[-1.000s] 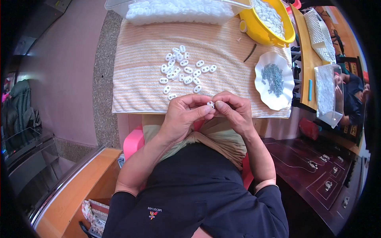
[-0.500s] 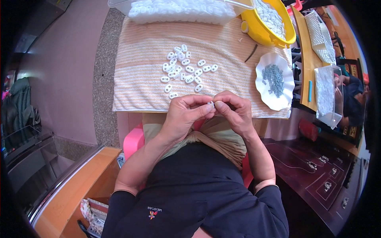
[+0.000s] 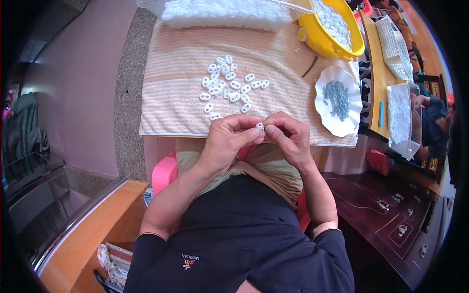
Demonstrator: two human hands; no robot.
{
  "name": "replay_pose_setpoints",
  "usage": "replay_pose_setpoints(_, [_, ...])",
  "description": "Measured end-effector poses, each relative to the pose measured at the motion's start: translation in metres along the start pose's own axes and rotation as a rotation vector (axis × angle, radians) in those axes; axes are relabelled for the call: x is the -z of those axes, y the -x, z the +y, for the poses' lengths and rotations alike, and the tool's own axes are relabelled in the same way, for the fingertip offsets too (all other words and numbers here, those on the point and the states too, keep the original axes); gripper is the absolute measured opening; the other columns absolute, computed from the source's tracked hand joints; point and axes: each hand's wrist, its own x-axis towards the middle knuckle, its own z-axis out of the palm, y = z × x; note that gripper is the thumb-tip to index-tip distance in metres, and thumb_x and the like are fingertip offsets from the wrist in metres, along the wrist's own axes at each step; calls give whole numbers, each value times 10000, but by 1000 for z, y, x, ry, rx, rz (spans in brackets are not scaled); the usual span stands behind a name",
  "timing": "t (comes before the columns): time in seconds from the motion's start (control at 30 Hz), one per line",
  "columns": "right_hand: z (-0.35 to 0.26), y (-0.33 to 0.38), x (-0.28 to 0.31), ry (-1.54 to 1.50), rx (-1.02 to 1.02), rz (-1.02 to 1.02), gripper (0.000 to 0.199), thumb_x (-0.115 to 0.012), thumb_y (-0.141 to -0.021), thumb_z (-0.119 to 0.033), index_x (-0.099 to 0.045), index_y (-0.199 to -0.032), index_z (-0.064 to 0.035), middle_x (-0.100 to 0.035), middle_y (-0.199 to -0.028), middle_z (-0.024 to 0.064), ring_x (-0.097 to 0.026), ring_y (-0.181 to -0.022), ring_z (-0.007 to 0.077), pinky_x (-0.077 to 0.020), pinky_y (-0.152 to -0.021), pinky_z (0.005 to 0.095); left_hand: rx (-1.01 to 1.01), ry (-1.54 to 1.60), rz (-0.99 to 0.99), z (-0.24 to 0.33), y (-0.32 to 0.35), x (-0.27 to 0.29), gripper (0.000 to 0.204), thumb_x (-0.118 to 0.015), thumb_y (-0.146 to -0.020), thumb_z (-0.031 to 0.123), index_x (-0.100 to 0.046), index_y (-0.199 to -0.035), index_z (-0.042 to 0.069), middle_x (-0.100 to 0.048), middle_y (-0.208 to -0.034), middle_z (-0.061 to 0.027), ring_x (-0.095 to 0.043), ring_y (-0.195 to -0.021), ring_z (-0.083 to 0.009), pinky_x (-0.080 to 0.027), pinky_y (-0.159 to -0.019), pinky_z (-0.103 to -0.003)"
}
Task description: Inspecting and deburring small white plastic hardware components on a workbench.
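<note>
My left hand [image 3: 229,137] pinches a small white two-holed plastic piece [image 3: 260,126] between thumb and fingers, just over the table's near edge. The thumb and fingers of my right hand [image 3: 289,138] close on the same piece from the other side. Whether a smaller part sits between the fingertips is hidden. Beyond my hands, similar white two-holed pieces [image 3: 234,85] lie loosely grouped on a striped towel [image 3: 181,49]. To the right, a white wavy-rimmed plate [image 3: 322,115] bears a heap of small dark grey metal parts [image 3: 336,100], probably screws.
A clear bin [image 3: 224,14] of white pieces stands at the far edge, beside a yellow basin [image 3: 312,36] of more pieces. A thin dark strip [image 3: 309,67] lies near the plate. Another person [image 3: 432,115] sits at a table on the right, by a clear box [image 3: 400,117].
The white piece shows slightly more between my fingertips. Both hands stay nearly in place, still pinching it. The scene has shifted slightly in view.
</note>
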Motion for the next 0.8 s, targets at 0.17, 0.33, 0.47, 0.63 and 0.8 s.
replay_pose_setpoints(0.17, [-1, 1, -1, 30, 15, -1, 96, -617, -911, -39, -654, -947, 42, -655, -918, 80, -630, -806, 129, -524, -703, 241, -9, 1, 3, 0, 1, 1, 172, -668, -874, 12, -642, -1033, -50, -683, -938, -102, -668, -819, -131, -567, -761, -243])
replay_pose_setpoints(0.33, [-4, 1, -3, 126, 28, 5, 63, -622, -894, -19, -641, -917, 36, -641, -869, 85, -624, -765, 142, -504, -666, 255, -36, -73, 21, -1, 1, 1, 167, -670, -870, 9, -648, -1021, -58, -687, -918, -114, -668, -798, -132, -565, -742, -244])
replay_pose_setpoints(0.47, [0, 0, -4, 194, 91, 1, 54, -624, -882, -11, -634, -913, 32, -632, -843, 94, -621, -742, 162, -492, -656, 274, -66, -106, 31, -5, 1, 2, 163, -667, -867, 2, -650, -1015, -65, -690, -906, -116, -666, -792, -130, -561, -737, -246])
replay_pose_setpoints(0.63, [-6, -1, -7, 265, 85, -4, 51, -619, -885, -13, -632, -909, 30, -632, -841, 97, -622, -740, 174, -490, -659, 283, -120, -167, 45, -7, 2, 2, 164, -663, -870, 5, -648, -1016, -69, -691, -888, -112, -663, -789, -125, -560, -740, -252])
replay_pose_setpoints(0.8, [-6, -1, -4, 136, 15, -2, 71, -609, -902, -19, -642, -932, 36, -638, -860, 81, -629, -760, 146, -502, -674, 263, -114, -140, 24, -4, 0, 1, 172, -665, -873, 13, -640, -1022, -68, -690, -907, -113, -663, -796, -125, -559, -751, -254])
